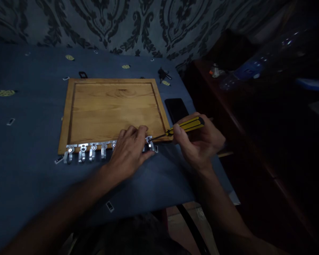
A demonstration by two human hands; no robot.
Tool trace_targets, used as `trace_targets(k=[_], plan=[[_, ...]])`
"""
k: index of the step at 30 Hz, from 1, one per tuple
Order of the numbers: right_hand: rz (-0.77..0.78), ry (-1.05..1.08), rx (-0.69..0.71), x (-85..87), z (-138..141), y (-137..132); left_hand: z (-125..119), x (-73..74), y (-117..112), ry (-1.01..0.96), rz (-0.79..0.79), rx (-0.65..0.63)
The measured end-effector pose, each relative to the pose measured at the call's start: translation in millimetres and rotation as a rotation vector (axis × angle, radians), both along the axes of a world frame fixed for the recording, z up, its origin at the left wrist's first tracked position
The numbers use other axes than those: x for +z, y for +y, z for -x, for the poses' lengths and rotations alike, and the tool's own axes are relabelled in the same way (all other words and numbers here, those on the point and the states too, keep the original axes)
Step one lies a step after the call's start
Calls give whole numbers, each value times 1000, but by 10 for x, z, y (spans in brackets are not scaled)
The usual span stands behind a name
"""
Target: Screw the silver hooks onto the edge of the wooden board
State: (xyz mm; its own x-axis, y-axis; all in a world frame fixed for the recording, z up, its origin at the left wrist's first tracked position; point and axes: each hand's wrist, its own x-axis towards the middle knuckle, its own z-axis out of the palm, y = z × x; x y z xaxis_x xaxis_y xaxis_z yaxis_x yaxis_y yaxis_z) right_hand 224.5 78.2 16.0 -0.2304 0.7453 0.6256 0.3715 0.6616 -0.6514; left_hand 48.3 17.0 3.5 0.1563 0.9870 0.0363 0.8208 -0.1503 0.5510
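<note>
A framed wooden board [114,109] lies flat on the blue cloth. Along its near edge runs a metal hook rail [93,146] with several silver hooks. My left hand [130,150] bends over the rail towards its right end, fingers on the board and thumb by the last hook; it covers part of the rail. In my right hand [199,141] is a screwdriver [187,125] with a yellow and black handle. Its shaft points left, and the tip meets the rail's right end near the last hook. Whether a screw sits under the tip cannot be made out.
A black phone [177,109] lies right of the board. Behind it is a small dark object [163,74], perhaps keys. The blue cloth [29,124] covers the surface up to a patterned backing [101,21]. On dark furniture at right lies a plastic bottle [251,69].
</note>
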Motion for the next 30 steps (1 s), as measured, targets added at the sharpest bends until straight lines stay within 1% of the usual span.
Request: trace_targets(k=[2,5,7,11,19,25,27,30], plan=[[3,1,38,12,-1,4,-2,1,-2,0,1,8],[-36,12,102,29,-1,3,-2,3,-9,-5,-9,15],[-63,39,91,27,-2,-1,0,8,-10,-10,-9,15],[-80,115,16,2,-4,-8,6,19,-2,-19,10,11],[-18,52,67,-24,-4,-12,4,2,-1,-20,-4,5],[-28,58,94,-40,6,3,0,4,-12,-11,-14,14],[-9,60,123,-33,3,9,1,-6,-15,-15,-31,18],[48,23,208,6,-3,13,1,-26,-15,-13,-44,16]])
